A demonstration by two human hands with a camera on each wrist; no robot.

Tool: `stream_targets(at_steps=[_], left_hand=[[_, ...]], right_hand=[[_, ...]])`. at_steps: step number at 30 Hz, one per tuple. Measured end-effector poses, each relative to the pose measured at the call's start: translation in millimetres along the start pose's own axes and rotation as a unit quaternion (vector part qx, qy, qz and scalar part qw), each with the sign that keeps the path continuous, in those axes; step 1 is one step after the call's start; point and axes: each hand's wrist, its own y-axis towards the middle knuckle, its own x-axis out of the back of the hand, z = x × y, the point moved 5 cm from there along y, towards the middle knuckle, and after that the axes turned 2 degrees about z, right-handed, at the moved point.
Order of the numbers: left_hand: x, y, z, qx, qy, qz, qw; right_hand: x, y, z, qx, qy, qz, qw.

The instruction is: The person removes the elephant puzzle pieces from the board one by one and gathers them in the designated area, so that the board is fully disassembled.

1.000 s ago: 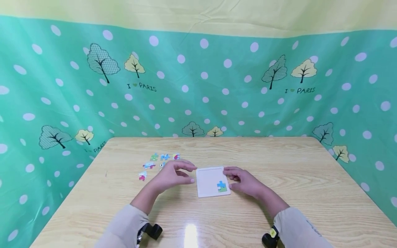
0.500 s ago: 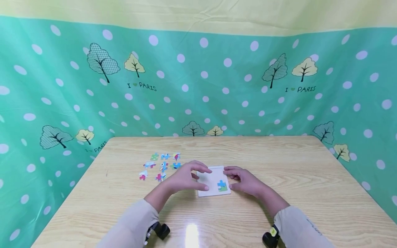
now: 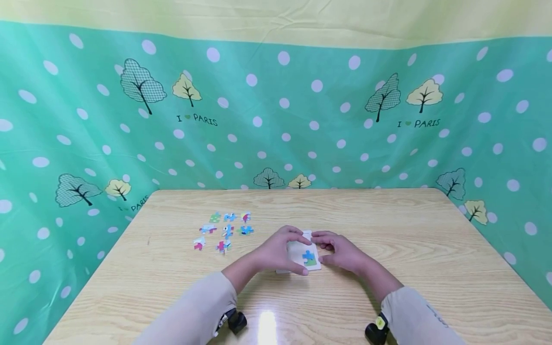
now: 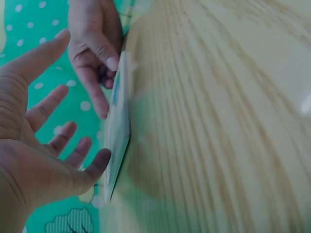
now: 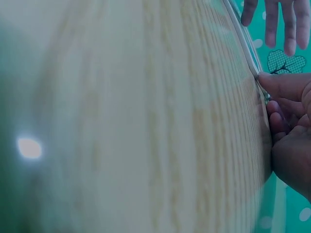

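A thin white square puzzle tray (image 3: 296, 250) lies flat on the table in the head view. In its lower right corner sits a blue and green jigsaw piece (image 3: 309, 258). My left hand (image 3: 278, 251) reaches over the tray's left part, thumb and fingers spread and nothing between them; it covers much of the tray from the head camera. My right hand (image 3: 342, 254) steadies the tray's right side: forefinger by the far corner, thumb lower on the edge, the other fingers bent in. The right wrist view shows that thumb (image 5: 282, 86) against the tray's edge.
Several loose jigsaw pieces (image 3: 227, 231) lie apart in rough rows on the wooden table (image 3: 388, 215), left of the tray. A green dotted curtain (image 3: 276, 120) hangs behind the table. Each wrist carries a small black camera (image 3: 237, 322).
My left hand has moved right, from beside the tray's left edge to over it, uncovering loose pieces behind. The right hand and the piece in the tray have stayed put.
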Motion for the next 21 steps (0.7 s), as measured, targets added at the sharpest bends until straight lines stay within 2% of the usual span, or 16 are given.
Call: stream_targets(at_steps=[4,8,16,21], left_hand=[[-6.6,6.8,-1.6,0.0,0.029,-0.005,0.9996],[-10.9,13.2,-1.7,0.014,0.063,-0.004,0.9979],[-15.5,21.1,4.7,0.029,0.112,0.002,0.9932],[-16.1,22.3,9.3,0.044,0.12,0.005,0.9917]], right_hand=[[0.2,-0.8,1.0,-0.001,-0.002,0.0,1.0],[0.4,-1.2,1.4,0.001,-0.001,0.003,1.0],[-0.2,0.2,-0.7,0.0,-0.004,0.003,1.0],[-0.3,0.9,-0.5,0.003,-0.009,0.003,1.0]])
